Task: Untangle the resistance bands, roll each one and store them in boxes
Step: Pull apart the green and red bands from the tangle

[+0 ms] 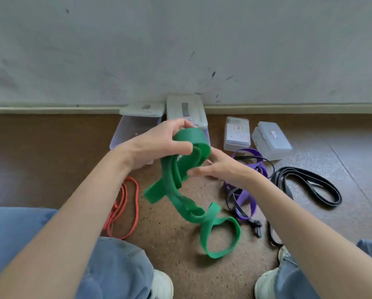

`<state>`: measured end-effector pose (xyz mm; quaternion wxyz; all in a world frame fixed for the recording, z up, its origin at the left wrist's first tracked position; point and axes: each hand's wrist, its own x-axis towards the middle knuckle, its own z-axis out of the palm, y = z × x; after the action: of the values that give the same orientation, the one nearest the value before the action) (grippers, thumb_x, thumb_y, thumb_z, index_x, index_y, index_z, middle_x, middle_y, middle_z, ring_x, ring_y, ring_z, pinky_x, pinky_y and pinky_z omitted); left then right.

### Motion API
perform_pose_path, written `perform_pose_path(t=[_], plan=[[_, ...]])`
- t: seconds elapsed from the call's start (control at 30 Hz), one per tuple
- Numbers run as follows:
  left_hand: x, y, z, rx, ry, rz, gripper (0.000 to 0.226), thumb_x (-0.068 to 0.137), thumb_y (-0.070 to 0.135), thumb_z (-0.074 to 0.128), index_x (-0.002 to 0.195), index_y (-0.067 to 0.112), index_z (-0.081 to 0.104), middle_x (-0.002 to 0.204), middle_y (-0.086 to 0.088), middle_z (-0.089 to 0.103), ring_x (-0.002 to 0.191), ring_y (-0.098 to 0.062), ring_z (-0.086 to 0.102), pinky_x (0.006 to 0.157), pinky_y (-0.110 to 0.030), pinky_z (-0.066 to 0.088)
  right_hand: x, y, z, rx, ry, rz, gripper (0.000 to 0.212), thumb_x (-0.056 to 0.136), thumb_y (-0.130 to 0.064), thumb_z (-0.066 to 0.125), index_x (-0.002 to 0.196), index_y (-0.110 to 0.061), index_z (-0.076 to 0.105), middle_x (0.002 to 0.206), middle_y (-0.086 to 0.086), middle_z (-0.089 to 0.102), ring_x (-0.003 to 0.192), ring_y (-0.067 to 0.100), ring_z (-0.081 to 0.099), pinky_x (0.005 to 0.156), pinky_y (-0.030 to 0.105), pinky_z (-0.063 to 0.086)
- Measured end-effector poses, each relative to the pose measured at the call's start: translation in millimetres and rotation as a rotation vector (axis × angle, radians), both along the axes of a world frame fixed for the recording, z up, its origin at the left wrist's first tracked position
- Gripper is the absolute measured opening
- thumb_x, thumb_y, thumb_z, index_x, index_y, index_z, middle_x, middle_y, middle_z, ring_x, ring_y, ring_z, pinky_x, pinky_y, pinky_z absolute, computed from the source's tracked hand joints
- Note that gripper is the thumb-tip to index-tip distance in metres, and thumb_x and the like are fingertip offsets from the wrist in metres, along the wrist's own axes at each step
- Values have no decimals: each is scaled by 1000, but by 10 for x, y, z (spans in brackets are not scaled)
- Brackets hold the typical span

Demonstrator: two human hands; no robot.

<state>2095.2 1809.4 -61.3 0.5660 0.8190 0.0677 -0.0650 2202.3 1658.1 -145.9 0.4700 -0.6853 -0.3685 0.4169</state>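
Observation:
A wide green resistance band (187,190) hangs in loose coils in front of me, its lower loop dangling above the floor. My left hand (159,145) grips the rolled top of the green band. My right hand (217,167) touches the band's coils from the right with fingers spread. A thin red band (124,210) lies on the floor to the left. A purple band (245,188) and a black band (310,186) lie tangled to the right. An open clear box (133,130) stands behind my left hand.
A second clear box with its white lid (186,111) leans against the wall. Two closed clear boxes (237,134) (271,140) sit at the right near the skirting. My knees in blue jeans and white shoes (267,285) frame the speckled floor.

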Motion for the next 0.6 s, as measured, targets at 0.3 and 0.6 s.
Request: perform_pose_path(t=[0.3,0.6], plan=[[-104,194,49,-237,-41,382,52,59,28,82,102,20,53,73,2,59,57,-8,54,60,-27,46,-119,20,148,-29,160,86,51,81,-22,71,126,-30,50,120,-2,50,108,9,55,97,31,46],[28,-35,-26,-537,-140,590,30,83,25,67,100,9,50,68,3,54,48,-1,56,49,-15,46,-609,449,22,137,143,-158,34,71,-26,77,102,-23,63,105,8,69,96,21,66,87,37,54]])
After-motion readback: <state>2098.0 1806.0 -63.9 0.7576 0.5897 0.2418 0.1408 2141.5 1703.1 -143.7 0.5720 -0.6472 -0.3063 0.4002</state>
